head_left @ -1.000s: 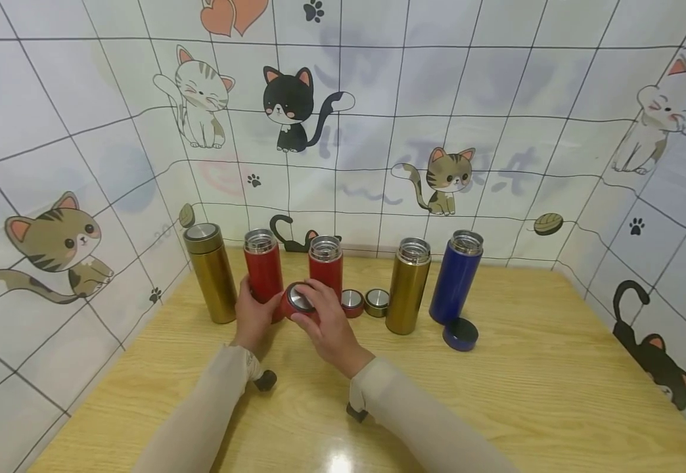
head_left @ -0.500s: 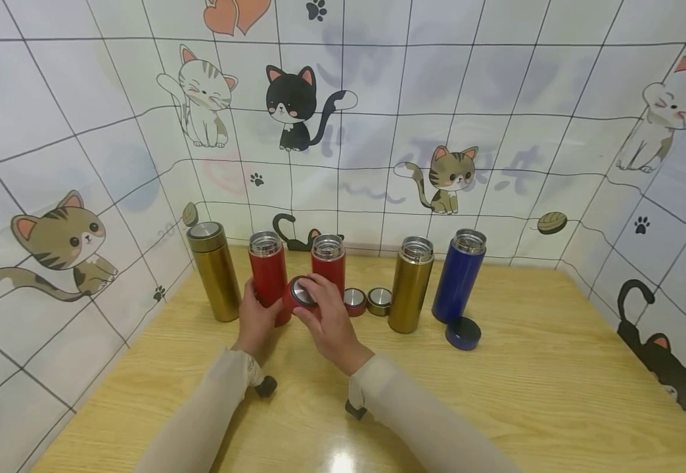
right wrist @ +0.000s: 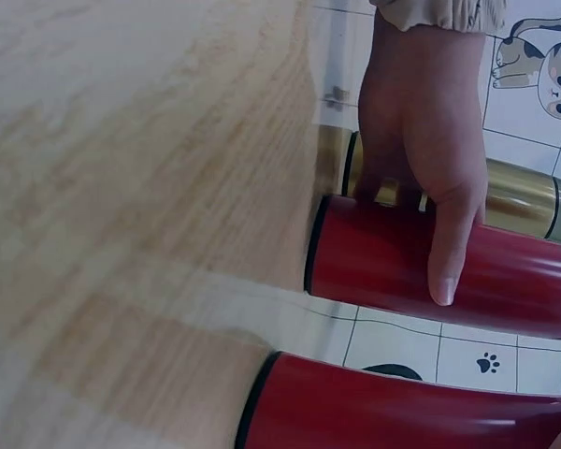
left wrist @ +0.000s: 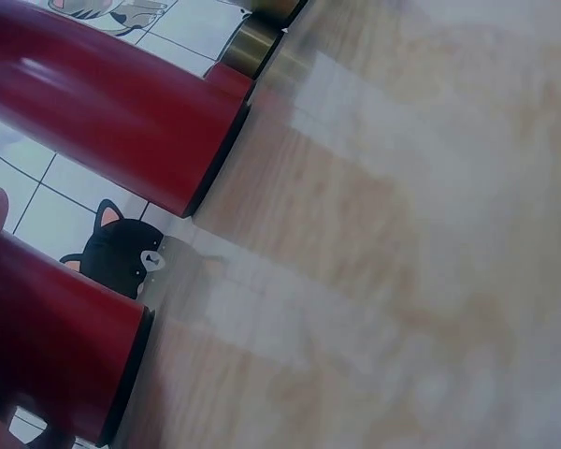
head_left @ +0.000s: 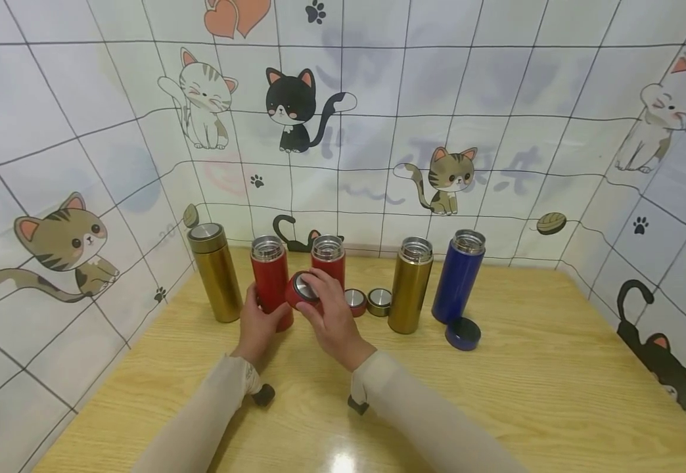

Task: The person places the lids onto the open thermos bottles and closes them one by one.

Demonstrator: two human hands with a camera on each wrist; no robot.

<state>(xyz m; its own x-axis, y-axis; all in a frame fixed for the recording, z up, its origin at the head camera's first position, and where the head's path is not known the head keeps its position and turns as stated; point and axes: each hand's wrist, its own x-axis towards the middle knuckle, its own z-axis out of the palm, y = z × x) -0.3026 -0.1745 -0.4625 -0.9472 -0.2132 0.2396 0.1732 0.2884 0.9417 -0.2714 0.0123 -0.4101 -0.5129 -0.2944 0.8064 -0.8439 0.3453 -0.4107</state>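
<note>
My left hand [head_left: 258,328] grips the lower part of an uncapped red thermos bottle [head_left: 271,282], which stands on the table. In the right wrist view the thumb of the left hand [right wrist: 425,131] lies along the side of that red bottle [right wrist: 383,253]. My right hand [head_left: 334,322] pinches a red lid [head_left: 296,297] with a silver top, tilted and held to the right of the bottle, below its mouth. Just behind the right hand stands a second uncapped red thermos bottle [head_left: 329,259], partly hidden by it. The left wrist view shows the lower ends of both red bottles.
A capped gold bottle [head_left: 215,276] stands at the left. To the right are another red lid [head_left: 355,302], a gold lid [head_left: 380,302], an uncapped gold bottle [head_left: 409,289], an uncapped blue bottle [head_left: 458,279] and a blue lid [head_left: 462,334]. A cat-patterned wall backs the wooden table [head_left: 532,387].
The gripped red bottle has shifted slightly toward me and to the right along with my left hand. In my right hand the red lid has risen a little and tilted more.
</note>
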